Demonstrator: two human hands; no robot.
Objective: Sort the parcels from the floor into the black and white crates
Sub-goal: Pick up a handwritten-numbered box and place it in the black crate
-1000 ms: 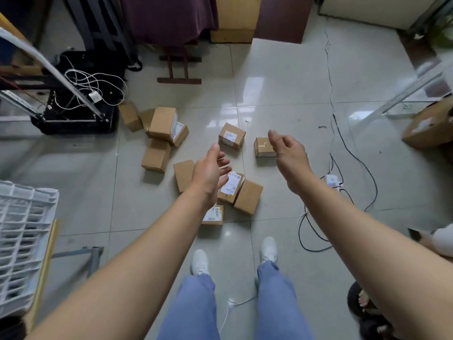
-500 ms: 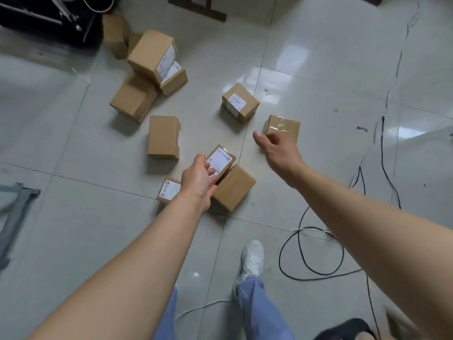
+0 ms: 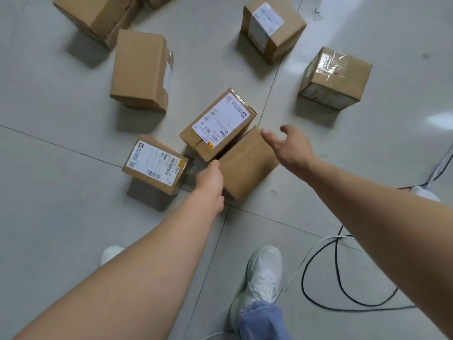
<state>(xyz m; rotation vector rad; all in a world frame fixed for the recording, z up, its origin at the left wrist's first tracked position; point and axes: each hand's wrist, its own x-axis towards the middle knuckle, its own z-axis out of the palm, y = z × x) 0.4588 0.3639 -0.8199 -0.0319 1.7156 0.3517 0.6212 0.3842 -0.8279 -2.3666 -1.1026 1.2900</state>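
Looking down past both of my bare forearms, I see brown cardboard parcels scattered across a pale grey tiled floor [image 3: 49, 123]. My left hand [image 3: 209, 179] is low at the near left edge of a plain unlabelled parcel [image 3: 247, 165] that lies flat on the tiles. Only the back of this hand shows. Its fingers are tucked out of sight beneath it, so I cannot tell whether they grip anything. My right hand [image 3: 290, 146] is over the far right corner of that same plain parcel, fingers straight and spread with the thumb held apart, holding nothing.

A tilted parcel with a large white shipping label [image 3: 218, 123] leans on the far edge of the plain one. Just beside it to the left, a smaller labelled parcel [image 3: 154, 164] sits on the floor. Farther off, an upright plain parcel [image 3: 139, 69] stands to the left, a taped parcel with a label on top [image 3: 272, 28] sits at the top centre, and a parcel wrapped in shiny clear tape [image 3: 335, 77] rests well apart to the right. Another parcel [image 3: 95, 13] is cut off at the top left corner.

Near the bottom, my right white shoe [image 3: 263, 271] and blue trouser leg [image 3: 262, 320] show, with a loop of black cable [image 3: 304, 285] on the tiles beside them.
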